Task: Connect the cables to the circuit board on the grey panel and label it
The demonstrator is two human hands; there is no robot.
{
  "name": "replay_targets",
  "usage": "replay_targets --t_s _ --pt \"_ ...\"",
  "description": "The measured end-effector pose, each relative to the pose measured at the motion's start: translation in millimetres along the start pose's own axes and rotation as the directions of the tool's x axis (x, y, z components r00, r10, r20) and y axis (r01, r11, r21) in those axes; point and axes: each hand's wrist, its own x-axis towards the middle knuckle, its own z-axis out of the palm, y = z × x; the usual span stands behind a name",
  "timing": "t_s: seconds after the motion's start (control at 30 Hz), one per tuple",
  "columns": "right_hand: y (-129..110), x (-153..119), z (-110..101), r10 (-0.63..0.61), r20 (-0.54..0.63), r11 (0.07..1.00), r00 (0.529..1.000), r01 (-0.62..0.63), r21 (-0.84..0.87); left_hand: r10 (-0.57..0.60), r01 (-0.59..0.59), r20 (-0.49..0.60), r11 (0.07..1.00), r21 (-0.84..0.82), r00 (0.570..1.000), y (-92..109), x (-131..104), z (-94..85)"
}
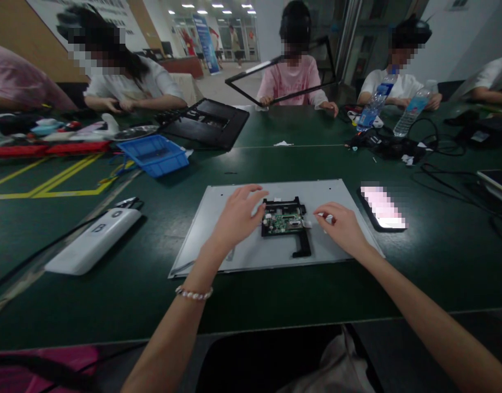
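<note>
A green circuit board [285, 222] sits in a black plastic bracket [303, 244], which lies on a flat white panel [246, 257] in front of me. My left hand [238, 213] hovers at the board's left edge, fingers spread and curved, the thumb close to the bracket's corner. Whether it touches the bracket I cannot tell. Just right of the board, my right hand [341, 224] has thumb and forefinger pinched together. Something small and whitish shows near those fingertips, too small to name.
A phone with a lit screen [382, 208] lies right of the panel, a white power bank [95, 240] with a cable at left. Beyond are a blue tray [154, 154], a black plastic housing [207, 123] and two water bottles [414, 109]. Several people sit opposite; one holds a black frame [294, 98].
</note>
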Motion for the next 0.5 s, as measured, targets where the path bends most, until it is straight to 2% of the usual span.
replay_targets --t_s 0.13,0.27,0.37,0.5 --pt "-3.2 -1.9 -0.8 -0.026 0.008 1.000 1.000 0.026 -0.007 -0.177 0.177 -0.019 0.984 -0.005 0.984 -44.0 -17.4 -15.2" --pt "-4.7 -2.5 0.1 -0.048 0.034 0.998 0.998 0.049 -0.027 -0.327 0.328 0.041 0.943 -0.047 0.944 -80.7 -46.6 -12.1" --pt "-4.4 -2.9 0.8 -0.048 0.048 0.998 0.998 0.050 -0.031 -0.377 0.384 0.099 0.921 -0.064 0.921 -95.1 -60.7 -4.6" --pt "-3.8 -3.7 0.8 -0.047 0.062 0.998 0.997 0.049 -0.026 -0.391 0.400 0.121 0.914 -0.070 0.913 -99.7 -63.0 1.8"
